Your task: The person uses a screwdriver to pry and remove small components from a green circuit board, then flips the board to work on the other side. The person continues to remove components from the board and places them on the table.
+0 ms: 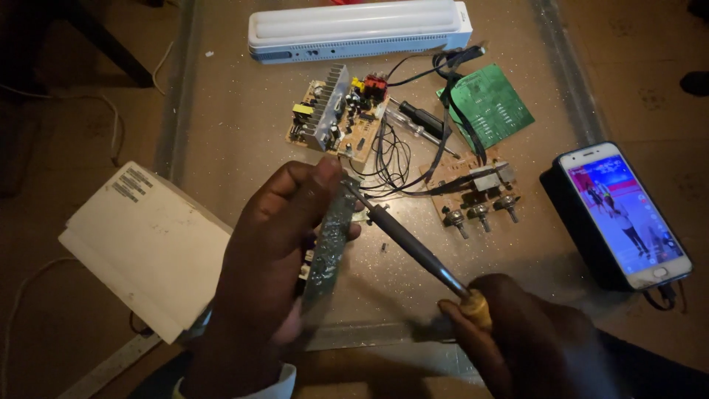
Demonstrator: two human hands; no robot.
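The left hand (277,244) is closed around a narrow green circuit board (330,244), holding it on edge and roughly upright above the table (221,125), thumb at its upper end. The right hand (517,332) grips the yellowish handle of a soldering iron (413,247), whose dark shaft slants up and left so that the tip meets the upper part of the held board. Beyond the hands lies a brown power board (338,114) with a finned metal heat sink and coloured components. Black wires (391,159) run from it toward a small brown board (476,188) carrying 3 knobbed shafts. A larger green circuit board (491,103) lies solder side up to the right of these, with a clear-handled screwdriver (417,122) just beside it. A long white lamp (358,29) lies across the far edge of the table. A smartphone (624,214) with a lit screen rests on a dark block at the right. A white box (144,247) sits at the left edge.
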